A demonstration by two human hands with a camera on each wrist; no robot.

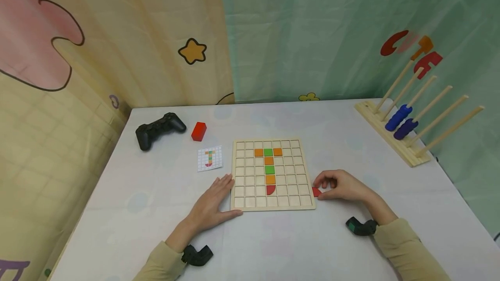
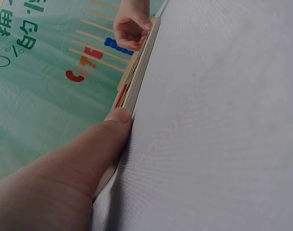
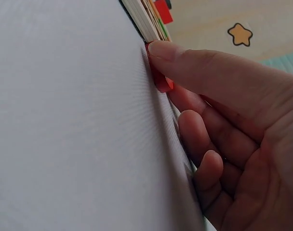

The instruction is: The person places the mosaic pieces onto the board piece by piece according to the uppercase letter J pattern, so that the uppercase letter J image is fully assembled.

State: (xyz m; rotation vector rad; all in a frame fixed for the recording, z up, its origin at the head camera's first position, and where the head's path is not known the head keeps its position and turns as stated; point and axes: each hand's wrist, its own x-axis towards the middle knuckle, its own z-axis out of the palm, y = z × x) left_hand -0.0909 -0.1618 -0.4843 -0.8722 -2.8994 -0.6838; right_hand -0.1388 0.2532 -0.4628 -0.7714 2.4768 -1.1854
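A square wooden grid board [image 1: 291, 181] lies in the middle of the table in the head view. On it, orange and green square tiles [image 1: 269, 169] form a T shape, with a red rounded tile [image 1: 271, 190] at the foot of the stem. My left hand [image 1: 211, 205] rests against the board's left side, fingers extended, thumb at the near left corner. Just off the board's right edge, my right hand [image 1: 343, 186] pinches a second red tile [image 3: 158, 77] between thumb and fingers, close over the tabletop. The other fingers of that hand are curled.
A small pattern card [image 1: 209, 158] lies left of the board, with a red block [image 1: 199, 131] behind it. Farther left is a black game controller [image 1: 160, 130]. A wooden peg stand [image 1: 394, 133] with blue and purple beads stands at the back right.
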